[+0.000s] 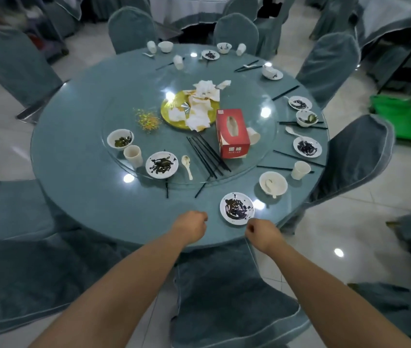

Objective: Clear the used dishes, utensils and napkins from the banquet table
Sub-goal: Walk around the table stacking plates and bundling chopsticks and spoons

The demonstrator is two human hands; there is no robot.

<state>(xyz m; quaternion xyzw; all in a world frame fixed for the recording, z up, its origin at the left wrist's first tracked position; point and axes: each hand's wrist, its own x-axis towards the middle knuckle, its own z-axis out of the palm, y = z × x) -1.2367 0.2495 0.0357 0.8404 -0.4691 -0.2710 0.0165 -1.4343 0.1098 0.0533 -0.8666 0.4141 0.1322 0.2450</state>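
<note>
From the head camera we see our left hand and right hand at the table's six o'clock edge, fingers curled together, holding nothing. A dirty plate lies near our right hand, toward eleven o'clock; crumpled napkins are at the centre.

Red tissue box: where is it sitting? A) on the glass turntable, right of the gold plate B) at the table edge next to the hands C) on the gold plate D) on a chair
A: the red tissue box stands upright on the glass turntable, just right of the gold plate that is piled with used napkins.
</note>
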